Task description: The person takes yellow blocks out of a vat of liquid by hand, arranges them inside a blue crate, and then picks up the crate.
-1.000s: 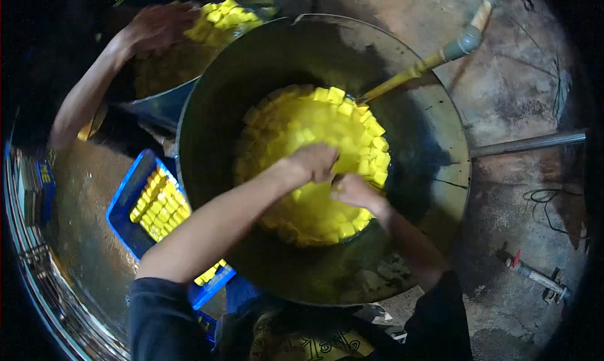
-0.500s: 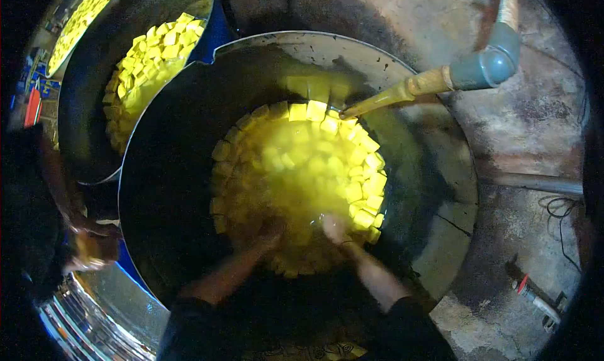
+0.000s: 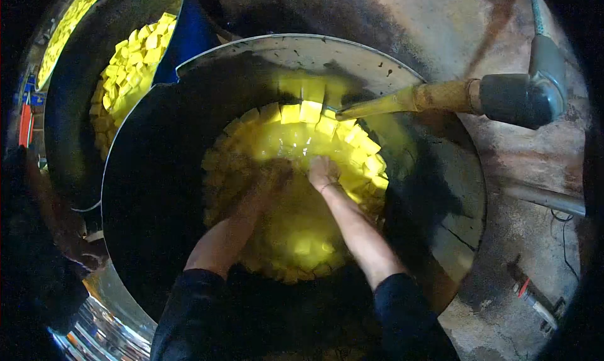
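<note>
Concrete floor (image 3: 475, 326); vat (image 3: 443, 178), yellow blocks (image 3: 309, 112)

Near: left hand (image 3: 277, 169), right hand (image 3: 323, 171), mine, moved forward in cloudy liquid (image 3: 277, 204), leaving nearer blocks unobstructed; grip on either: cannot tell. Around: blocks lining the vat. Beyond: spout (image 3: 409, 101); second vat (image 3: 68, 103), blocks inside.

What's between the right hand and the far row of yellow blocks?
Cloudy yellow liquid with bright glints, between the right hand and the far blocks, head view. Can't tell what's under the surface.
</note>
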Demonstrator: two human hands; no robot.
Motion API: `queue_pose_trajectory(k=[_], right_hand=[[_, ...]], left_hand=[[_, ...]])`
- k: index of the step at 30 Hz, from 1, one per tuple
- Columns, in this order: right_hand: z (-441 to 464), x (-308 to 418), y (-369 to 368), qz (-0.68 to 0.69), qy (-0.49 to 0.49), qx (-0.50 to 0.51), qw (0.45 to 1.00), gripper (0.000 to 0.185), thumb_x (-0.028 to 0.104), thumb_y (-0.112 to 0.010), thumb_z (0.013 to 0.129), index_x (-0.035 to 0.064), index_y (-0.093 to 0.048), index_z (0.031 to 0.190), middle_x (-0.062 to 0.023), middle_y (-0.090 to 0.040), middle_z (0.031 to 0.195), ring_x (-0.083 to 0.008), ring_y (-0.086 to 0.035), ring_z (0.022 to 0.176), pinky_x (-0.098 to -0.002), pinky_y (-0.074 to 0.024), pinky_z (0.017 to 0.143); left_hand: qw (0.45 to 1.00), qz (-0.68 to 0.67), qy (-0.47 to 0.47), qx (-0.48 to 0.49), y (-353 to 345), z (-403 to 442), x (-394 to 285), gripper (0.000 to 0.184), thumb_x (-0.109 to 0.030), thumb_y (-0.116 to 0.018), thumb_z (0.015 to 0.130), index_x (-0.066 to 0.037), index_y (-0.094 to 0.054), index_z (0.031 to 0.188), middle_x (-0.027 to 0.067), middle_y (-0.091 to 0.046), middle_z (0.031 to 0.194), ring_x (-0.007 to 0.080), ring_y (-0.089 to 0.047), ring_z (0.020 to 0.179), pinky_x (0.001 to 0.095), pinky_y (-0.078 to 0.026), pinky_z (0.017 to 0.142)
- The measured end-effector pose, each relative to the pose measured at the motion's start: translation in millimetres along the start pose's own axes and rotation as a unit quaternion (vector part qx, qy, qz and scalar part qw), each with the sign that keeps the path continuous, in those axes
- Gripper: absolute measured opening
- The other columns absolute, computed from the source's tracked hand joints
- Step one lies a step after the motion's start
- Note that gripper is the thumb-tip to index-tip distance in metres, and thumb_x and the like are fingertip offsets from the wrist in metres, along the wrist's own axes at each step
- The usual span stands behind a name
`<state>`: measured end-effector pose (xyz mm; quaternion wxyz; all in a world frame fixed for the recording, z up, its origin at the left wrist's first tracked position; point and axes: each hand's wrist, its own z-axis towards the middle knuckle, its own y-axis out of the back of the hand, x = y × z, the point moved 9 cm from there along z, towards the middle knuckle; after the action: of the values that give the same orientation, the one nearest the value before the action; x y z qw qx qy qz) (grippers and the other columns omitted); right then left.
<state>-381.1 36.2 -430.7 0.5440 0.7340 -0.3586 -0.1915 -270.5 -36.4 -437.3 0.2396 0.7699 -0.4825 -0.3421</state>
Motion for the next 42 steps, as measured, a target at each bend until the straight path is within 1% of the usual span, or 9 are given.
queue_pose_trajectory(k=[6, 8, 12, 18, 22, 28, 31, 36, 42], right_hand=[[-6, -15, -23, 0.119, 0.001, -0.064, 0.991, 0.034, 0.022, -0.064, 0.081, 0.0011, -0.063, 0.107, -0.0152, -0.066, 0.101, -0.0296, -0.064, 0.089, -0.0351, -0.0504, 0.078], [-16, -1, 10, 0.35, 0.01, 0.176, 0.92, 0.044, 0.021, -0.073, 0.074, 0.0017, -0.06, 0.112, -0.0123, -0.063, 0.108, -0.0222, -0.059, 0.097, -0.0311, -0.0469, 0.083], [-54, 2, 90, 0.557, -0.01, 0.195, 0.807, 0.043, 0.016, -0.076, 0.073, 0.0024, -0.059, 0.11, -0.007, -0.064, 0.101, -0.0165, -0.06, 0.089, -0.0291, -0.0471, 0.08], [-90, 51, 124, 0.615, 0.032, 0.22, 0.756, 0.034, 0.009, -0.07, 0.079, -0.002, -0.059, 0.109, -0.0061, -0.064, 0.099, -0.0129, -0.062, 0.082, -0.0232, -0.0478, 0.076], [-97, 61, 156, 0.493, 0.058, 0.075, 0.865, 0.025, 0.009, -0.069, 0.08, -0.0026, -0.058, 0.099, -0.0124, -0.063, 0.097, -0.0198, -0.059, 0.095, -0.0325, -0.0482, 0.082], [-115, 83, 203, 0.262, 0.171, -0.134, 0.94, 0.04, 0.023, -0.062, 0.087, 0.0034, -0.051, 0.12, -0.0188, -0.057, 0.115, -0.0322, -0.053, 0.109, -0.0349, -0.0402, 0.094], [-113, 91, 169, 0.511, 0.1, 0.177, 0.835, 0.064, 0.058, -0.035, 0.093, 0.0021, -0.052, 0.12, -0.0207, -0.057, 0.118, -0.0326, -0.055, 0.108, -0.0404, -0.0414, 0.092], [-113, 0, 60, 0.132, -0.01, 0.106, 0.985, 0.044, 0.033, -0.05, 0.091, 0.0005, -0.054, 0.12, -0.0163, -0.06, 0.116, -0.0293, -0.057, 0.103, -0.0368, -0.0431, 0.093], [-118, -41, -65, -0.034, 0.066, 0.045, 0.996, 0.04, 0.021, -0.056, 0.086, 0.0012, -0.053, 0.121, -0.0152, -0.061, 0.113, -0.0284, -0.057, 0.102, -0.0346, -0.0448, 0.091]], left_hand=[[0.959, -0.268, -0.054, -0.077, 40, -16, 19, 0.05, -0.005, -0.075, 0.074, -0.006, -0.054, 0.119, 0.0081, -0.059, 0.108, 0.0177, -0.057, 0.1, 0.0325, -0.049, 0.086], [0.85, -0.501, -0.064, -0.147, 56, -41, 27, 0.052, -0.004, -0.076, 0.073, -0.006, -0.053, 0.12, 0.0078, -0.059, 0.109, 0.0174, -0.057, 0.1, 0.0324, -0.049, 0.087], [0.432, -0.887, -0.046, -0.156, 44, -76, 17, 0.035, -0.001, -0.054, 0.076, -0.009, -0.057, 0.11, 0.012, -0.057, 0.11, 0.0276, -0.055, 0.101, 0.0417, -0.046, 0.091], [0.2, -0.958, -0.018, -0.203, 15, -69, -32, 0.027, -0.022, -0.048, 0.079, -0.006, -0.057, 0.098, 0.0106, -0.062, 0.096, 0.0232, -0.059, 0.089, 0.035, -0.05, 0.08], [0.089, -0.967, -0.021, -0.236, 16, -74, -49, 0.023, -0.016, -0.045, 0.082, -0.004, -0.055, 0.098, 0.0111, -0.061, 0.091, 0.0232, -0.059, 0.085, 0.0353, -0.048, 0.08], [0.065, -0.961, -0.068, -0.259, 55, -99, -69, 0.026, -0.021, -0.044, 0.083, -0.004, -0.056, 0.098, 0.0095, -0.06, 0.09, 0.0245, -0.058, 0.084, 0.0345, -0.049, 0.081], [-0.005, -0.958, -0.059, -0.28, 61, -114, -61, 0.027, -0.024, -0.047, 0.08, -0.007, -0.058, 0.098, 0.0091, -0.062, 0.091, 0.0264, -0.059, 0.083, 0.0389, -0.05, 0.079], [0.005, -0.947, -0.172, -0.27, 121, -147, -46, 0.024, -0.021, -0.052, 0.076, -0.007, -0.057, 0.094, 0.0103, -0.062, 0.098, 0.0284, -0.058, 0.092, 0.0477, -0.048, 0.081], [-0.007, -0.893, -0.338, -0.299, 259, -266, -24, 0.028, -0.02, -0.053, 0.077, -0.002, -0.055, 0.098, 0.0109, -0.059, 0.096, 0.0279, -0.058, 0.089, 0.0409, -0.05, 0.08]])
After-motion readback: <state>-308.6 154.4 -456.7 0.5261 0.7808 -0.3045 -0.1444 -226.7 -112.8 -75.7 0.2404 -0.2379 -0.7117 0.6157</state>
